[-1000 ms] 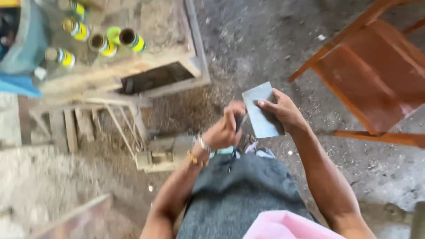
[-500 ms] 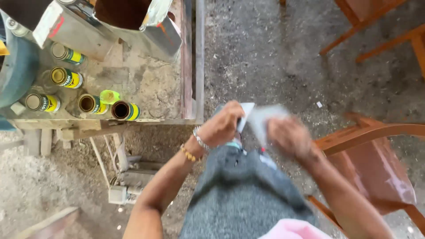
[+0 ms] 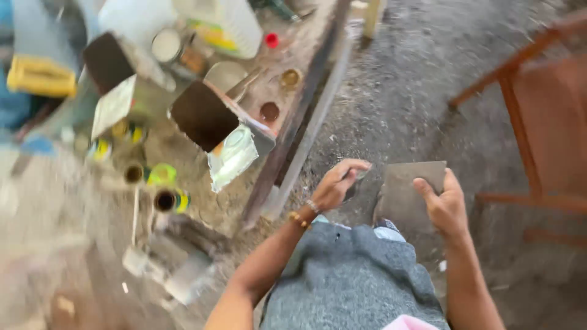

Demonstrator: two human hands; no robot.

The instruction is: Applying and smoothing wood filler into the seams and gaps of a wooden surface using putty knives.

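the right hand [image 3: 445, 208] now pinches a flat grey square sheet [image 3: 406, 194] out over the lap, steadier than a moment ago; the left hand [image 3: 339, 183], curled around something small, works at its edge.

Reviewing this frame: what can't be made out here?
- Small object pinched in the left hand: head view, covered by the fingers and blurred.
- Grey flat sheet in the right hand: material unclear, blurred.
- Cans on the workbench: motion blur hides their contents.
- Wooden chair: cut off by the right edge.
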